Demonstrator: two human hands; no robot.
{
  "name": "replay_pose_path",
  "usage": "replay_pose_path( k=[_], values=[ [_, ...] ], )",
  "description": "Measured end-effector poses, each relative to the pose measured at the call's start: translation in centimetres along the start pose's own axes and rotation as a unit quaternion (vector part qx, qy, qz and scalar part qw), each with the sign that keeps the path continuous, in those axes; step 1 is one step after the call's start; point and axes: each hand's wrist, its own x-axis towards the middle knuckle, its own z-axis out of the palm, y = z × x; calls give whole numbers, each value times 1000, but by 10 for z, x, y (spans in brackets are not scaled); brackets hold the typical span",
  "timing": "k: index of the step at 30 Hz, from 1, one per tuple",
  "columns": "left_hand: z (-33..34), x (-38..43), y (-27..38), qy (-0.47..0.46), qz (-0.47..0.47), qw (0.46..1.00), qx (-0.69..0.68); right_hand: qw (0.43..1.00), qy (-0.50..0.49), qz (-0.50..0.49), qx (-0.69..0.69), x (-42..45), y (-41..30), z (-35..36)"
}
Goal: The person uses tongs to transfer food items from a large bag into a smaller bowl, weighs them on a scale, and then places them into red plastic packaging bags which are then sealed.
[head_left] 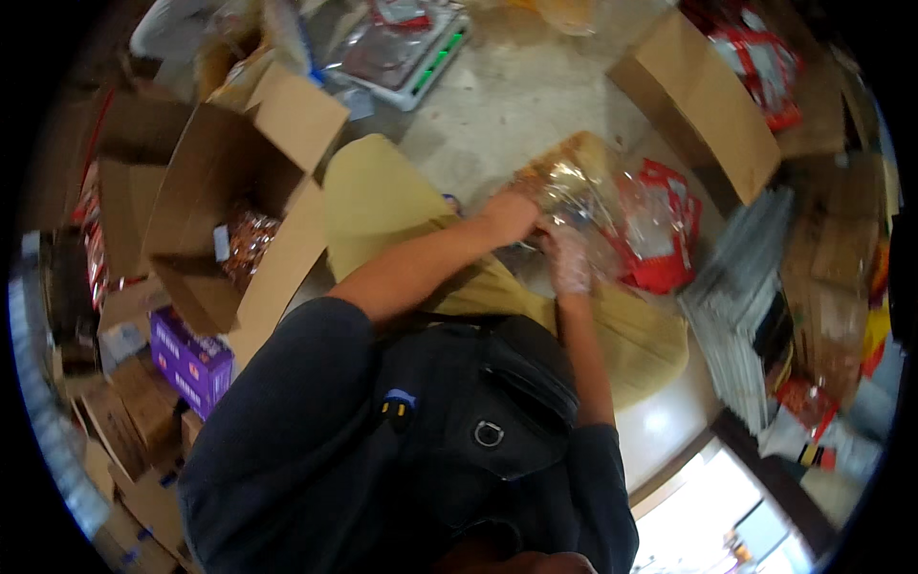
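Note:
My left hand and my right hand are close together over my lap, both at a crumpled clear plastic bag. The right hand seems covered by a thin clear glove. Brownish-orange contents show at the bag's far side; blur hides their kind. Fingers of both hands are partly hidden in the shiny film, and they appear to pinch it. Just right of the bag lie red and clear plastic pouches, near my right knee.
An open cardboard box with packed reddish goods stands at left, a purple box below it. A digital scale with green lights holds a bag ahead. At right are another carton, grey plastic sheets and more red pouches.

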Motion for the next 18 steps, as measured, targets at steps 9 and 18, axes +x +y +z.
replay_pose_path(
  k=[9, 18],
  values=[
    [-15, -17, 12, 72, 65, 995, 33, 994, -28, 61, -85, 7, 2, 10],
    [-2, -14, 3, -43, -36, 987, -151, 983, -45, 86, -153, 2, 16, 23]
  ],
)
